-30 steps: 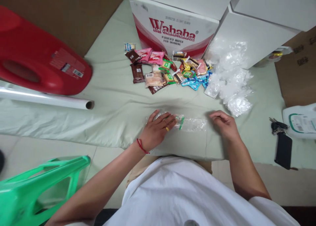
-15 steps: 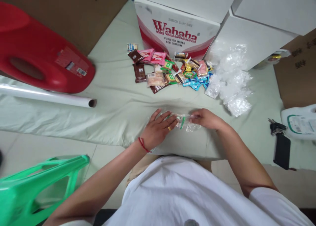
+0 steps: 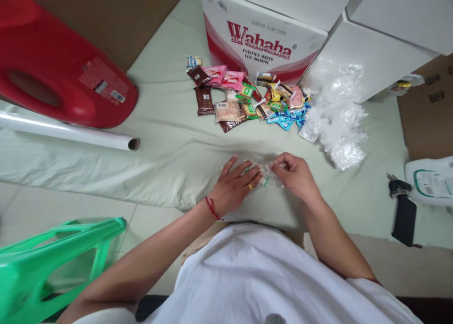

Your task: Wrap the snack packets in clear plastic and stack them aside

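A clear plastic bag with green and white bits showing through it lies near the table's front edge. My left hand rests flat on the bag with its fingers spread, covering much of it. At the bag's right end, the thumb and fingers of my right hand pinch the plastic. What is inside the bag is mostly hidden under my left fingers. Beyond my hands lies a pile of wrapped snacks in brown, pink, green, yellow and blue. To its right is a heap of clear plastic bags.
A white and red carton stands behind the snacks. On the left are a red jug and a white roll; a green stool is on the floor. Keys, a black phone-like object and a white bottle lie at right.
My right hand has turned and moved in a little closer to my left, and the bag's right end is more bunched. My left hand stays spread on the bag. The view has shifted slightly.
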`<control>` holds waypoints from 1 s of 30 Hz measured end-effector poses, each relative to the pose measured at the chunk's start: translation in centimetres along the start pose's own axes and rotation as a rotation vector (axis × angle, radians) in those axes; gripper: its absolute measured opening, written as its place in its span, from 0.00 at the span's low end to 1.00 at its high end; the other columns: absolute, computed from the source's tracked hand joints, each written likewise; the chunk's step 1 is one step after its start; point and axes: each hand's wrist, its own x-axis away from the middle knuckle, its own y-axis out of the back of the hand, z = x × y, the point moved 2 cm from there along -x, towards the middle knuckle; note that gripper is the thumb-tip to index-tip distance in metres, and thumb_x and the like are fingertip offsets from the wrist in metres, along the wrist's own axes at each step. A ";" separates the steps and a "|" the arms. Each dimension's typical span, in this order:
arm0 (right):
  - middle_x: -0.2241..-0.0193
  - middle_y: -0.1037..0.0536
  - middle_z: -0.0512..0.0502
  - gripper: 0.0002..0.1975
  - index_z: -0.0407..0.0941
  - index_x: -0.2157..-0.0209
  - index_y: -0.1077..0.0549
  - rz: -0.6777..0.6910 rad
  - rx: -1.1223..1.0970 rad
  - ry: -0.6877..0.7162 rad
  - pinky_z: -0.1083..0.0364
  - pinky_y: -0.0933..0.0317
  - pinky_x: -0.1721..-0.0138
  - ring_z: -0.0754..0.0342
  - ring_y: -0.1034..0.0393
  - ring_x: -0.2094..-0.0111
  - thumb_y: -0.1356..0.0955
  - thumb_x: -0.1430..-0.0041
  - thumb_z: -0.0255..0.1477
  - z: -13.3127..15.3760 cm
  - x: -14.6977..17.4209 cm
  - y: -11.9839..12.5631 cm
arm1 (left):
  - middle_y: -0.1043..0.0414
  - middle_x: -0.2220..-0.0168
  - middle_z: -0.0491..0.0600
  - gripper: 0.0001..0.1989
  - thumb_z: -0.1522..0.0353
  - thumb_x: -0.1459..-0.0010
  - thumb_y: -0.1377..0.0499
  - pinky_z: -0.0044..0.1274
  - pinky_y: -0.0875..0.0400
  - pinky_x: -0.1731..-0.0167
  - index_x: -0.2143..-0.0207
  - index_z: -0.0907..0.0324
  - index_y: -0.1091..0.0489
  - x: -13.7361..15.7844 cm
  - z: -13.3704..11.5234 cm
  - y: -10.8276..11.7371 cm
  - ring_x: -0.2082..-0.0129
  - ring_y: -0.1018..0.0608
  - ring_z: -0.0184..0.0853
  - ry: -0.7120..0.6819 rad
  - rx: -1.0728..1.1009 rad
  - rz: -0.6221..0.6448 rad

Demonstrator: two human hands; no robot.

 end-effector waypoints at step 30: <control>0.46 0.22 0.38 0.22 0.51 0.33 0.36 0.066 0.295 0.681 0.43 0.28 0.44 0.46 0.27 0.44 0.38 0.25 0.34 -0.5 2.3 -6.0 | 0.23 0.70 0.49 0.19 0.54 0.48 0.31 0.25 0.30 0.70 0.69 0.60 0.27 4.7 7.3 5.1 0.71 0.23 0.33 1.258 1.111 -0.035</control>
